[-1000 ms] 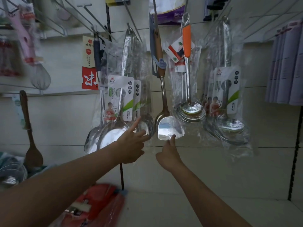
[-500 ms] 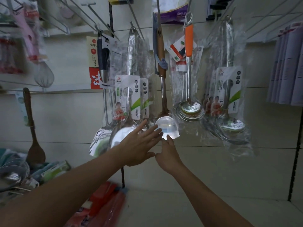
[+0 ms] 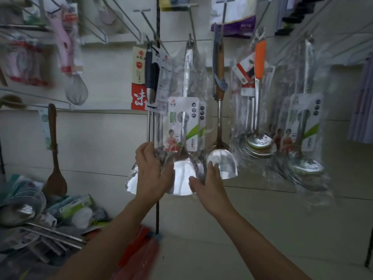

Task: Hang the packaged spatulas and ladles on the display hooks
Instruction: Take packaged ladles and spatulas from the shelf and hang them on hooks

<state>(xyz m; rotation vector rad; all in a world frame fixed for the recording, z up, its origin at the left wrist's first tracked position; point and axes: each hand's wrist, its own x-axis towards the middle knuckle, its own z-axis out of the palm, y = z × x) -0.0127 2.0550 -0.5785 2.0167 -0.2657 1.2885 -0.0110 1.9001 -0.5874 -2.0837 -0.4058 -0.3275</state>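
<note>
Your packaged spatulas (image 3: 182,150) hang in a tight cluster on a display hook (image 3: 191,27) at the middle of the wall, their shiny blades level with your hands. Your left hand (image 3: 152,172) is up against the left side of that cluster, fingers curled over the plastic and the thumb laid across the front blade, so it grips the bundle near its lower end. Your right hand (image 3: 210,184) comes in from the other side, fingers spread and flat, its tips touching the right edge of the same blades; it pinches nothing. Both forearms reach up from the bottom of the view.

Just right of your right hand hangs a wooden-handled spatula (image 3: 221,138), then an orange-handled ladle (image 3: 259,110) in plastic, then more packaged ladles (image 3: 302,142) farther right. At far left a wooden spoon (image 3: 53,158) hangs by itself above a heap of loose utensils (image 3: 36,219).

How many spatulas sit in the bundle is hard to tell, since the bags overlap and glare hides the rear ones. The left edge is blurred.

Compared with 0.5 s ago, your left hand has gone from an open reach toward the blades to a closed hold on them, and your right hand has shifted from the wooden-handled spatula's tip to the packaged cluster.
</note>
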